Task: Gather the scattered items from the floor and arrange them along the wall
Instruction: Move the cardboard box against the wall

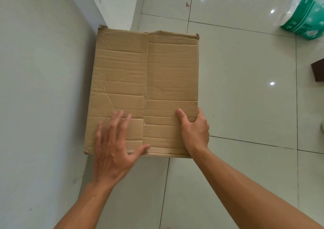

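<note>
Blurred left hand (112, 146) and gripping right hand (193, 132) on cardboard box (145, 81), underside hidden.

wall (43, 88) tight against cardboard box (145, 81) left, bare floor (245, 97) right

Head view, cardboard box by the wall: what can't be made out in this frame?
- Cardboard box: contents hidden by its closed flaps.
- Right hand: fingers hidden behind the box's right edge; only the thumb shows on top.
- Left hand: motion-blurred, so contact with the box is unclear.
- Green package: cut off by the right edge, print unreadable.
- Dark brown object: cut off by the right edge, unidentifiable.
</note>
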